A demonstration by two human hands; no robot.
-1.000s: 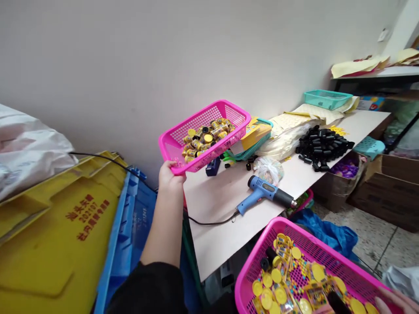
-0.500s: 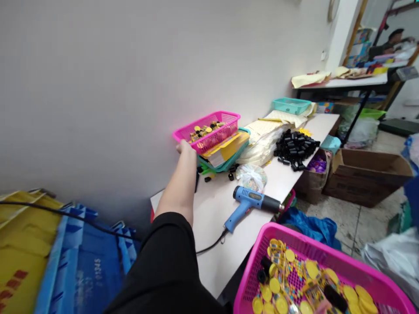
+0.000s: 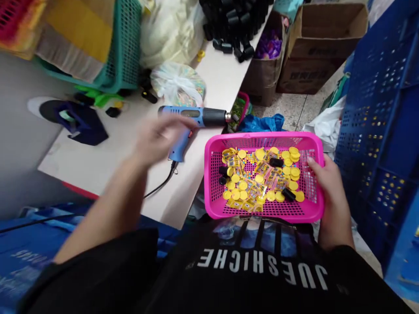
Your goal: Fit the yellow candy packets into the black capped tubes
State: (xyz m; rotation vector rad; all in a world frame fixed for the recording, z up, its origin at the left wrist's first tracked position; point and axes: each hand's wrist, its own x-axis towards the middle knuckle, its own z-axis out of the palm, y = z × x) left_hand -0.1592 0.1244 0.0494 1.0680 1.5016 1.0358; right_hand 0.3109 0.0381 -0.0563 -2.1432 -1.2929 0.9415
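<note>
A pink plastic basket [image 3: 211, 183] sits against the front of my black shirt. My right hand [image 3: 329, 176] grips its right rim, thumb over the inside wall. In it lie several yellow discs [image 3: 242, 185], small printed packets [image 3: 257, 189], tiny coloured beads and a few black cylinders [image 3: 288, 194]. My left hand [image 3: 160, 137], smeared by motion, is above the table, over the handle of a blue heat gun [image 3: 193, 114]. Whether its fingers are open or closed cannot be made out. The heat gun lies on its side, nozzle pointing right, its cord running toward the near edge.
On the white table [image 3: 216, 74] are a knotted clear bag of beads [image 3: 178, 85], black cylindrical pieces [image 3: 234, 22], a dark tape dispenser [image 3: 81, 122] and a green basket [image 3: 129, 48]. Cardboard boxes [image 3: 301, 69] stand on the floor; blue crates [image 3: 376, 109] rise at the right.
My left hand has come away from another pink basket by the wall and back over the heat gun. The view has tilted down, bringing my right hand on the near basket into sight.
</note>
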